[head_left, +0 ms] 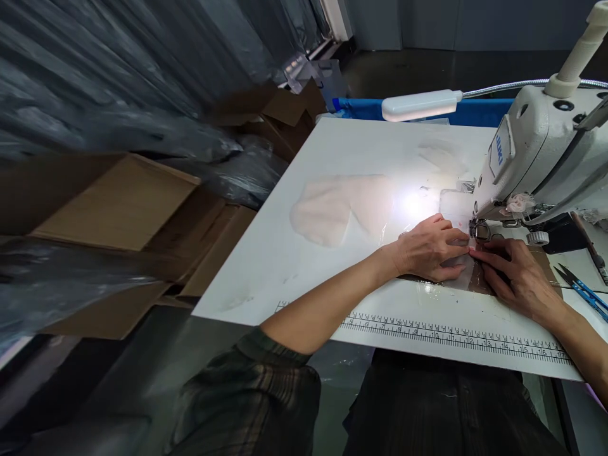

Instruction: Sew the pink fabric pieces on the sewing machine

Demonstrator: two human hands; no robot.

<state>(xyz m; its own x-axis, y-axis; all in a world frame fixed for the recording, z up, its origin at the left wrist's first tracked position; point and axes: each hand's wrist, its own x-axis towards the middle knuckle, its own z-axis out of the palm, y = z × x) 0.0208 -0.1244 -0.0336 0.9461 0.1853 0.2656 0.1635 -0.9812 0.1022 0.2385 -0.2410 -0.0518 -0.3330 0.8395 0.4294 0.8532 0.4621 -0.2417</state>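
Under the head of a white sewing machine (pixel 536 145), near its presser foot (pixel 481 229), both hands lie on a thin, whitish, sheer piece of fabric (pixel 460 273). My left hand (pixel 432 249) rests on it from the left, palm down, with the fingers apart. From the right, my right hand (pixel 517 275) reaches in with spread, slightly bent fingers. Its index fingertip presses near the needle area, close to my left fingertips. A brown strip (pixel 479 284) shows beneath the fabric and between the hands. The fabric edge at the foot is partly hidden by fingers.
On the white table (pixel 266 278) lies a pale pink fabric piece (pixel 327 206). A printed ruler (pixel 427 334) runs along the front edge. Blue-handled snips (pixel 586 294) lie at right. A lamp (pixel 420 105) hangs over the back. Cardboard boxes (pixel 118 202) stand left.
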